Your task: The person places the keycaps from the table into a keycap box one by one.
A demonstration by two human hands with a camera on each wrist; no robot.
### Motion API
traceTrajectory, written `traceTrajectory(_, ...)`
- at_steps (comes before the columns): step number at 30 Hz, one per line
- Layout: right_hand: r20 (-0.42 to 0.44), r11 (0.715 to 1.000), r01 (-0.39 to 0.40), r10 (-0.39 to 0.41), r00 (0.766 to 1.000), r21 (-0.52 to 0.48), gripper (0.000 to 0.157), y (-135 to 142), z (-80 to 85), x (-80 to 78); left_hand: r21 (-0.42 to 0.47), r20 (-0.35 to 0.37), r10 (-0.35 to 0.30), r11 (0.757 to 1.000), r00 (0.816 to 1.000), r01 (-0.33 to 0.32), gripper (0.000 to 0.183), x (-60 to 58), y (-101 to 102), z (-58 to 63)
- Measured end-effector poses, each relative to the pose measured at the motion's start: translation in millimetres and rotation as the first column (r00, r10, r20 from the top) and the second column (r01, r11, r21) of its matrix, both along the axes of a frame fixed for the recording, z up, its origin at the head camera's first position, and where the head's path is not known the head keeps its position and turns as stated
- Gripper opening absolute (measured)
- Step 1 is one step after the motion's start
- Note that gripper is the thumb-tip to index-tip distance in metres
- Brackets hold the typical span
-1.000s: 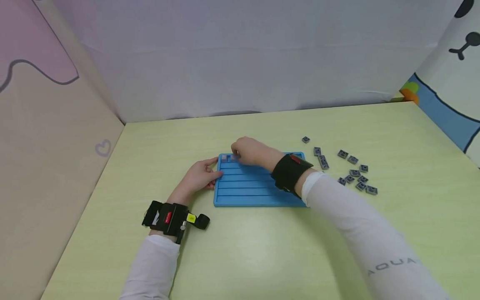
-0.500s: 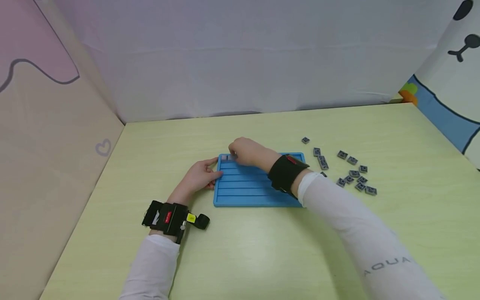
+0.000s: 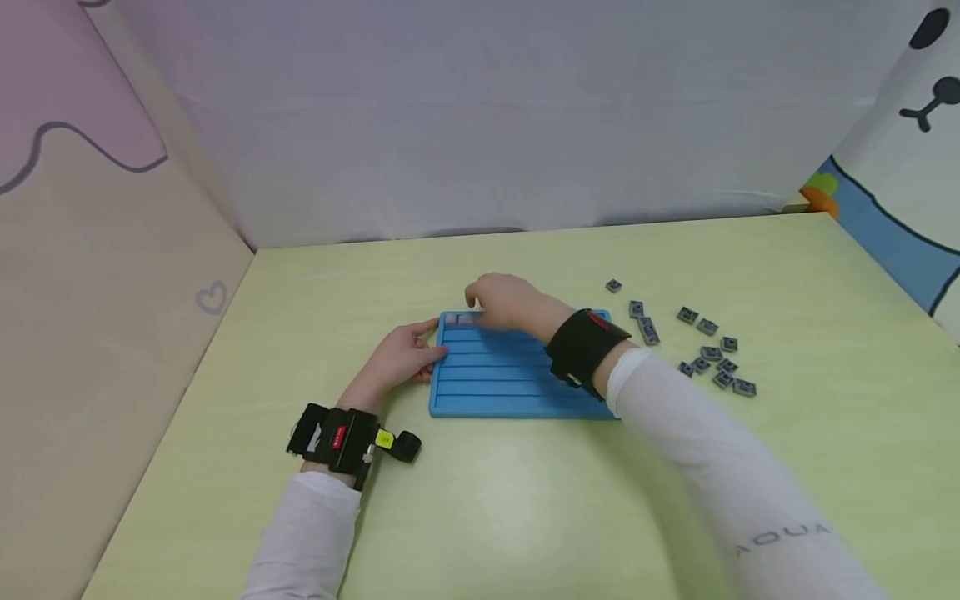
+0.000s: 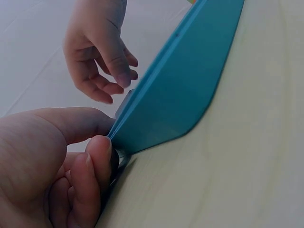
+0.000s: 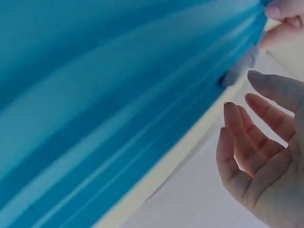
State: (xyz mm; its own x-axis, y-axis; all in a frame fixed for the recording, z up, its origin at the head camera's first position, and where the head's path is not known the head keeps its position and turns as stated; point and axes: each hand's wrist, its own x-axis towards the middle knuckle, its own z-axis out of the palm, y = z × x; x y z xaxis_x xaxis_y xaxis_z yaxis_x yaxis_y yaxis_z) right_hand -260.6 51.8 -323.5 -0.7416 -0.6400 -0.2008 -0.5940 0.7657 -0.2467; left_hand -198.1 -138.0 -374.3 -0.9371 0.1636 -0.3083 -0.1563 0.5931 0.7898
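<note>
A blue tray (image 3: 487, 385) with long ridged rows lies on the table. My left hand (image 3: 401, 357) pinches its left edge near the far corner, thumb on top and fingers beneath, as the left wrist view shows. Small pale tiles (image 3: 452, 320) sit at the left end of the far row; they show as a short translucent strip (image 5: 241, 66) in the right wrist view. Just over that row hovers my right hand (image 3: 513, 302), its thumb and fingers apart and loosely bent, holding nothing. In the left wrist view this right hand (image 4: 97, 52) hangs beyond the tray's rim.
Several small dark grey tiles (image 3: 711, 353) lie scattered to the right of the tray. A longer piece (image 3: 648, 331) lies near my right wrist, and a single tile (image 3: 613, 285) is farther back. A pale wall (image 3: 525, 125) stands behind the table (image 3: 487, 517).
My right fingers have let go of a small tile in the far row and moved slightly up and right of it. My left hand keeps its hold on the tray edge.
</note>
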Motion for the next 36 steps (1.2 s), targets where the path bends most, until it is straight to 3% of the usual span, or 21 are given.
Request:
traceTrajectory(8, 0.013, 0.987, 0.042, -0.041, 0.999, -0.156, 0.03, 29.5, 27.0, -1.9, -0.011, 0.006, 0.001, 1.0, 1.0, -0.001, 0.063, 0.9, 0.8, 1.4)
traceTrajectory(14, 0.042, 0.949, 0.118, -0.111, 0.993, -0.291, 0.027, 54.4, 39.3, 1.8, -0.011, 0.025, -0.003, 1.0, 1.0, 0.004, 0.064, 0.5, -0.1, 2.9)
traceTrajectory(18, 0.075, 0.915, 0.179, -0.163, 0.984, -0.363, 0.027, 74.3, 39.8, 6.9, -0.011, 0.039, -0.002, 1.0, 0.999, 0.002, 0.065, 0.4, 1.6, 3.5)
traceTrajectory(28, 0.109, 0.863, 0.285, -0.263, 0.959, -0.417, 0.03, 131.1, 31.6, 25.1, -0.016, 0.005, -0.034, 0.999, 0.999, 0.034, 0.063, -1.2, 5.2, 4.7)
traceTrajectory(36, 0.15, 0.812, 0.35, -0.317, 0.937, -0.468, 0.031, 154.5, 32.3, 37.4, -0.024, 0.026, -0.031, 0.999, 0.999, 0.031, 0.065, -1.4, 1.8, 0.2)
